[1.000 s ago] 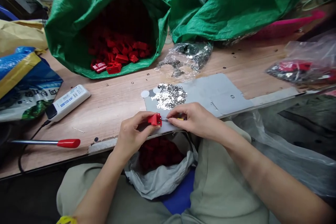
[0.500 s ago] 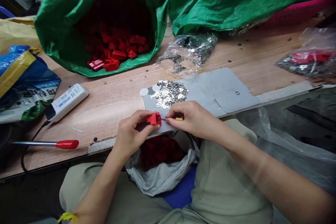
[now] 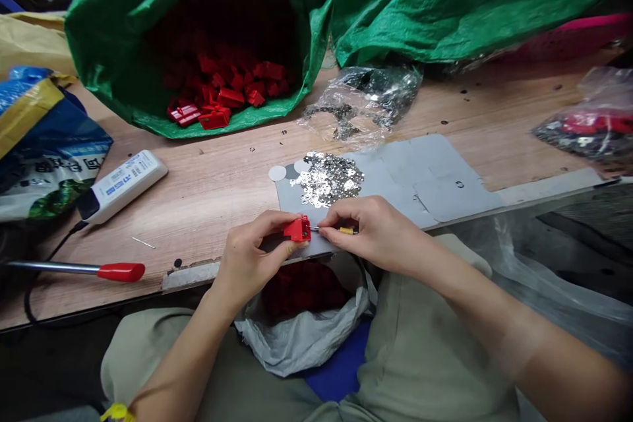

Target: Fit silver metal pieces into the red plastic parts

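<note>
Between the thumb and fingers of my left hand point(image 3: 254, 247) is a small red plastic housing point(image 3: 297, 230), held over the bench's front edge. My right hand point(image 3: 376, 234) pinches a thin metal tool with a yellow handle point(image 3: 347, 231). Its tip meets the right face of the red housing; how far in it reaches, I cannot tell. Just beyond my hands, a heap of small shiny metal pieces point(image 3: 329, 179) lies on a grey sheet point(image 3: 395, 175). Below the edge, a white bag point(image 3: 301, 346) in my lap holds more red parts.
A green sack point(image 3: 113, 79) full of red housings lies open at the back. Clear plastic bags of metal parts point(image 3: 366, 102) sit behind the heap. At left are a white power strip point(image 3: 128, 184) and a red-handled lever point(image 3: 121, 271). A bag with red parts point(image 3: 588, 122) lies far right.
The whole view has shifted slightly. My hands keep the same grip on the red housing and the tool, whose tip stays at the housing's right face.
</note>
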Demonstrator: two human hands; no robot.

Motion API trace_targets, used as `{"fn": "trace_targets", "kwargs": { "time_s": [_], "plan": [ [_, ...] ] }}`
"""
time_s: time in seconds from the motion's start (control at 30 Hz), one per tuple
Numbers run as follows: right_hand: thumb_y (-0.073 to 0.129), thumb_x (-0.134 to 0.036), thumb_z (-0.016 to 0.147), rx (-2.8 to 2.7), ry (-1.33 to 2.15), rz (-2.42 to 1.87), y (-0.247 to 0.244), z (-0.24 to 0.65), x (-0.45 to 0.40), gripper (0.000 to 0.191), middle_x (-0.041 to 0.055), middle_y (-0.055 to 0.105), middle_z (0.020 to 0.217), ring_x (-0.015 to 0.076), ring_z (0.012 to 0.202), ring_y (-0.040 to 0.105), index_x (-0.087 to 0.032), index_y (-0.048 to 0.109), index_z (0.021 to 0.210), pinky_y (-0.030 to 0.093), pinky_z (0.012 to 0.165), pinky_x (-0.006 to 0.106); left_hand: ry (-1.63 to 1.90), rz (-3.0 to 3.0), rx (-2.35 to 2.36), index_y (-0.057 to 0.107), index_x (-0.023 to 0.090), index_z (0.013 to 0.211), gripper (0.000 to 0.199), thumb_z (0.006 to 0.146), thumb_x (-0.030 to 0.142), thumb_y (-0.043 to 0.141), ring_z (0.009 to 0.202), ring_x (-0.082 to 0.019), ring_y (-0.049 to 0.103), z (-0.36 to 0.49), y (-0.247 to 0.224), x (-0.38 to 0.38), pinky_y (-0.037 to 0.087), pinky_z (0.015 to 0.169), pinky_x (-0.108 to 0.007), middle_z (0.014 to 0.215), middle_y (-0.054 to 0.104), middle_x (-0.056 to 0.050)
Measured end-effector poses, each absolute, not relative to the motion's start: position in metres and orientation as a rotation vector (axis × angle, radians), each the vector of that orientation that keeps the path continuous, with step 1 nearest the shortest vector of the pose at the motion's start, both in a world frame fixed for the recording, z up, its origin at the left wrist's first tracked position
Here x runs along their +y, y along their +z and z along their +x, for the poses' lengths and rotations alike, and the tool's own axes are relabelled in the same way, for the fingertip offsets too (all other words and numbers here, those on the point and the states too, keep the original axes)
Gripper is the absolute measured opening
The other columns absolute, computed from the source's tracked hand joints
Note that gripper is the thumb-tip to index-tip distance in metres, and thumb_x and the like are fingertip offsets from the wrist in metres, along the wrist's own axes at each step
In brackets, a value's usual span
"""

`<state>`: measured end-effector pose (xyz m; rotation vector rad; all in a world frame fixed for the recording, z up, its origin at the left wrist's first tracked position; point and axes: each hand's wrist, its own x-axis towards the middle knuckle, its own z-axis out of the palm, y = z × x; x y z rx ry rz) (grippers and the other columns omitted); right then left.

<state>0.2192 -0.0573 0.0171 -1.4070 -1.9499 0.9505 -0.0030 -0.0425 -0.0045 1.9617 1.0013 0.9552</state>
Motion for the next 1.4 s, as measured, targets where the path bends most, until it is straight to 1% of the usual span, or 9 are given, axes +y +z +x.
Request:
{"fn": "trace_targets", "kwargs": {
  "time_s": [0.17, 0.43, 0.67, 0.87, 0.97, 1.1, 1.23, 1.33, 1.4],
  "plan": [
    [0.062, -0.013, 0.083, -2.0, 0.834, -1.477, 0.019, 0.212, -0.061, 0.012, 0.0002, 0.064, 0.069, 0.014, 0.065, 0.056, -0.018, 0.064, 0.072, 0.035, 0.061, 0.025, 0.935, 1.991, 1.009, 0.069, 0.021, 0.105, 0.023, 0.082, 0.021, 0.075, 0.088, -0.017, 0.075, -0.004, -0.004, -0.042, 0.062, 0.082, -0.026, 0.098, 0.077, -0.001],
    [0.061, -0.009, 0.081, -1.965, 0.934, -1.441, 0.016, 0.212, -0.058, 0.014, -0.0009, 0.063, 0.067, 0.0124, 0.064, 0.055, -0.017, 0.062, 0.069, 0.034, 0.061, 0.023, 0.941, 1.985, 1.014, 0.069, 0.02, 0.105, 0.025, 0.081, 0.02, 0.076, 0.088, -0.016, 0.075, -0.003, -0.004, -0.042, 0.061, 0.084, -0.024, 0.098, 0.077, -0.001],
    [0.061, -0.021, 0.085, -1.8, 1.146, -1.46, 0.017, 0.215, -0.058, 0.013, 0.0002, 0.068, 0.072, 0.0133, 0.066, 0.058, -0.016, 0.068, 0.075, 0.038, 0.059, 0.022, 0.952, 1.906, 1.002, 0.069, 0.019, 0.102, 0.022, 0.081, 0.019, 0.075, 0.088, -0.016, 0.075, -0.003, -0.003, -0.045, 0.061, 0.084, -0.025, 0.096, 0.076, -0.001],
    [0.063, -0.026, 0.086, -1.788, 1.161, -1.499, 0.013, 0.215, -0.058, 0.014, 0.0004, 0.065, 0.073, 0.0122, 0.063, 0.054, -0.016, 0.067, 0.077, 0.037, 0.055, 0.022, 0.917, 1.843, 0.962, 0.069, 0.02, 0.102, 0.021, 0.082, 0.019, 0.074, 0.093, -0.018, 0.073, -0.003, -0.005, -0.043, 0.059, 0.088, -0.027, 0.097, 0.075, -0.002],
    [0.064, -0.035, 0.089, -1.687, 1.297, -1.445, 0.011, 0.222, -0.058, 0.018, -0.0012, 0.059, 0.073, 0.0094, 0.056, 0.047, -0.017, 0.064, 0.086, 0.032, 0.049, 0.021, 0.952, 1.69, 0.956, 0.067, 0.02, 0.102, 0.023, 0.081, 0.022, 0.076, 0.093, -0.019, 0.073, -0.001, -0.006, -0.042, 0.058, 0.088, -0.029, 0.098, 0.074, -0.003],
    [0.057, -0.044, 0.095, -1.469, 1.386, -1.275, 0.012, 0.224, -0.066, 0.029, -0.0044, 0.049, 0.076, 0.0057, 0.047, 0.036, -0.02, 0.057, 0.112, 0.028, 0.043, 0.02, 1.138, 1.173, 0.894, 0.058, 0.022, 0.116, 0.041, 0.081, 0.033, 0.077, 0.094, -0.02, 0.072, -0.002, 0.0, -0.04, 0.06, 0.08, -0.029, 0.108, 0.069, -0.005],
    [0.052, -0.042, 0.099, -1.438, 1.221, -1.254, 0.016, 0.209, -0.084, 0.034, -0.0011, 0.053, 0.083, 0.0078, 0.053, 0.046, -0.022, 0.053, 0.127, 0.039, 0.046, 0.021, 1.105, 0.736, 0.708, 0.058, 0.018, 0.095, 0.03, 0.085, 0.041, 0.073, 0.081, -0.014, 0.069, -0.004, 0.013, -0.046, 0.059, 0.073, -0.027, 0.095, 0.067, -0.002],
    [0.054, -0.037, 0.099, -1.536, 1.032, -1.269, 0.023, 0.192, -0.099, 0.033, 0.001, 0.058, 0.087, 0.0093, 0.057, 0.051, -0.025, 0.056, 0.13, 0.043, 0.049, 0.021, 0.995, 0.562, 0.615, 0.056, 0.016, 0.088, 0.037, 0.09, 0.051, 0.064, 0.058, -0.007, 0.06, -0.001, 0.02, -0.056, 0.053, 0.057, -0.02, 0.079, 0.063, 0.0],
    [0.056, -0.03, 0.099, -1.671, 0.88, -1.244, 0.029, 0.182, -0.104, 0.037, 0.0012, 0.062, 0.088, 0.0113, 0.066, 0.056, -0.028, 0.056, 0.135, 0.048, 0.057, 0.022, 0.923, 0.513, 0.589, 0.057, 0.014, 0.09, 0.041, 0.091, 0.055, 0.059, 0.047, -0.004, 0.05, 0.002, 0.021, -0.062, 0.044, 0.046, -0.018, 0.077, 0.061, 0.0]
  ]
}}
